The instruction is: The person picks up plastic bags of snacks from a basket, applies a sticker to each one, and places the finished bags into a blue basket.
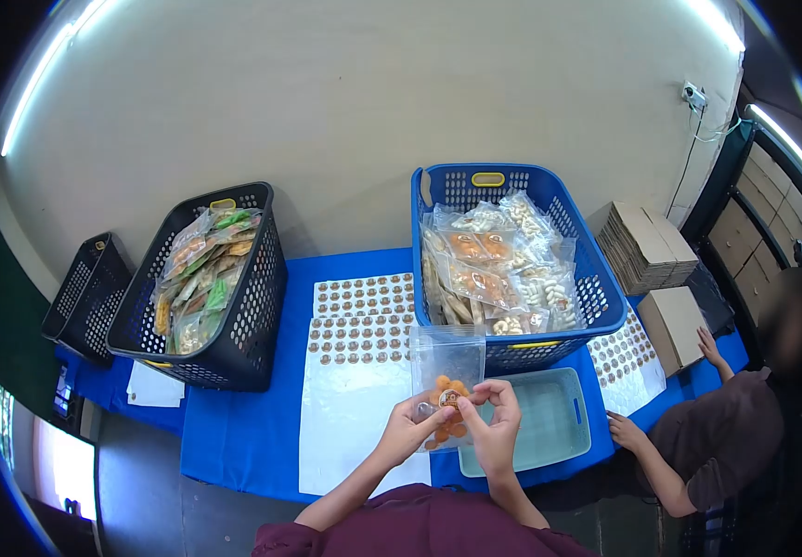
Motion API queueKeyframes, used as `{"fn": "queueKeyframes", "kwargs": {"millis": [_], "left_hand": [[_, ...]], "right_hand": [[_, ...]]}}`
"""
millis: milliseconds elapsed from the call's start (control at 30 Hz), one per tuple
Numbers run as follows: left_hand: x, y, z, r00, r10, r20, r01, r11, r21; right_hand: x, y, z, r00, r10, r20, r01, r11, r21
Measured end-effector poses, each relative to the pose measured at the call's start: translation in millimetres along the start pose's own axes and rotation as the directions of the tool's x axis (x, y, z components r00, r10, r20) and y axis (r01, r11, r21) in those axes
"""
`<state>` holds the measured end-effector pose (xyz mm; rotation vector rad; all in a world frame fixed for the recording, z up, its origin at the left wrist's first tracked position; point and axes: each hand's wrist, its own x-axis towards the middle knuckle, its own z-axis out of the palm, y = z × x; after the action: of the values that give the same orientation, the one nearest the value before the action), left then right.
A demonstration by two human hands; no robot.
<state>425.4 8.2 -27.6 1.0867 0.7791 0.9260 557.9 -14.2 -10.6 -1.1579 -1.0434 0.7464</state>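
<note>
Between my two hands is a clear zip bag (447, 357) with round orange snacks in its lower part. A round brown sticker (448, 398) lies on the bag's front, under my thumbs. My left hand (410, 425) grips the bag's left side, while my right hand (494, 418) pinches its right side near the sticker. Below and left of the bag is a sheet of round brown stickers (360, 341), its lower part bare white backing. A pale green tray (563, 418) sits just right of my right hand.
A blue basket (559, 339) full of snack bags stands behind the tray. To the left are a black basket (252, 306) of filled bags and another black basket (81, 288). At right, a person (717, 436) sits by a cardboard box (675, 325), flattened cartons (642, 246) and another sticker sheet (626, 367).
</note>
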Motion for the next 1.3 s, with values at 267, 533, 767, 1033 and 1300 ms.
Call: {"fn": "queueKeyframes", "kwargs": {"millis": [267, 533, 767, 1033, 1300], "left_hand": [[1, 1, 2, 0.999, 0.047, -0.001, -0.047, 0.999, -0.003], [1, 6, 0, 1.0, 0.023, 0.001, -0.023, 1.0, -0.019], [-2, 4, 1, 0.998, 0.024, 0.066, -0.027, 0.999, 0.045], [-1, 0, -5, 0.995, 0.022, 0.102, -0.027, 0.999, 0.046], [0, 5, 1, 0.998, 0.05, 0.027, -0.048, 0.997, -0.064]], "right_hand": [[3, -9, -3, 0.989, -0.141, 0.038, 0.144, 0.91, -0.389], [19, 2, -14, 0.988, -0.008, 0.153, 0.001, 0.999, 0.045], [15, 0, -6, 0.95, 0.2, 0.238, -0.262, 0.927, 0.267], [13, 12, -7, 0.933, 0.243, 0.266, -0.334, 0.861, 0.383], [20, 7, -6, 0.916, 0.237, 0.322, -0.344, 0.878, 0.332]]}}
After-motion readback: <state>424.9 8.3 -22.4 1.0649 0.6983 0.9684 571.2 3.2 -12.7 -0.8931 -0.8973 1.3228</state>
